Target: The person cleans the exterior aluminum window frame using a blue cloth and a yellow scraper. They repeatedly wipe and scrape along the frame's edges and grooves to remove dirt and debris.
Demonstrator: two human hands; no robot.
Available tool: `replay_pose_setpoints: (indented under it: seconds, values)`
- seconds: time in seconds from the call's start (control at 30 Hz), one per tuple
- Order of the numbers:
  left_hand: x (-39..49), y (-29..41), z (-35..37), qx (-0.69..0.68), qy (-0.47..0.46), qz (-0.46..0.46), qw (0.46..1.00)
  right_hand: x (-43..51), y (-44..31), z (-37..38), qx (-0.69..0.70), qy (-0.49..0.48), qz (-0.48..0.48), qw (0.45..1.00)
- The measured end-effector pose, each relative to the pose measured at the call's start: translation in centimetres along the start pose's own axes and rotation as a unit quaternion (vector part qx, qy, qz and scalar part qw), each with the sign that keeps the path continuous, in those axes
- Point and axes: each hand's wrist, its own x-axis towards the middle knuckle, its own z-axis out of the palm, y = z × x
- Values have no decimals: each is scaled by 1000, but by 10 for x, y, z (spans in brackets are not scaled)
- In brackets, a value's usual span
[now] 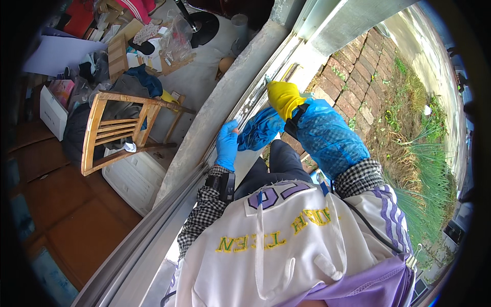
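Observation:
My right hand, in a yellow glove, is closed over the window track. A pale green item pokes out at its fingertips; most of it is hidden in the fist. A blue plastic sleeve cover wraps that forearm, with a black band at the wrist. My left hand, in a blue glove, lies at the inner edge of the sill. Its fingertips meet a crumpled blue plastic or cloth bundle, and whether it grips this is unclear. Worn pale patches mark the track between both hands.
Indoors, left of the concrete ledge, a wooden chair lies tipped near a white plastic bin. Cardboard and bags clutter the floor. Outside are brick paving and green plants. A sliding frame runs at lower left.

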Motion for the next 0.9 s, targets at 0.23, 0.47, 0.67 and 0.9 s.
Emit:
replay_pose_setpoints:
  seconds: [0.23,0.47,0.67,0.9]
  values:
    - [1,2,1,-1,-4,-12,1000,-40,-21,4,40,55,-34,997]
    - [-2,2,5,-13,1,-2,1000,24,47,-24,-80,80,46,992]
    - [1,-3,6,-9,5,3,1000,-4,8,1,-51,26,-74,996]
    - [2,-6,8,-9,6,21,1000,-45,-23,16,13,64,-110,992]
